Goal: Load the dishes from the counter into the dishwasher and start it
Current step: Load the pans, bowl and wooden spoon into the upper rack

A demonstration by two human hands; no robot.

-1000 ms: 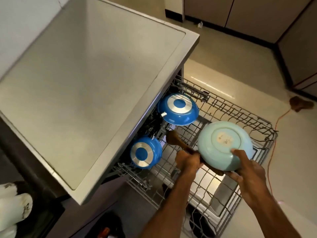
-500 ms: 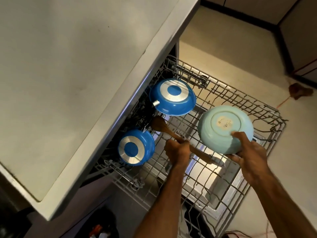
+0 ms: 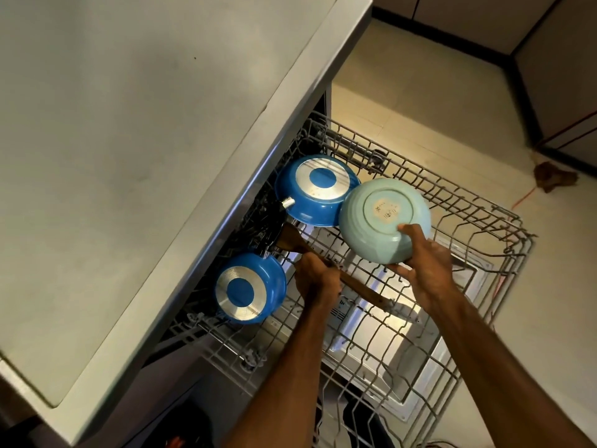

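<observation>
Pale-green bowl (image 3: 382,218): upside down, gripped by my right hand (image 3: 428,265) over rack (image 3: 458,195), just beside blue pan (image 3: 318,189). Wooden spatula (image 3: 361,288): my left hand (image 3: 318,277) curled round handle, near blue pot (image 3: 250,287).

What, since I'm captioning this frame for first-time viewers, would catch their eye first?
The pale turquoise bowl, held upside down by the right hand over the pulled-out dishwasher rack, stands out most. Next come a large blue pan and a smaller blue pot, both bottom-up at the rack's counter side, silver bases showing. Between them the left hand grips a wooden spatula.
</observation>
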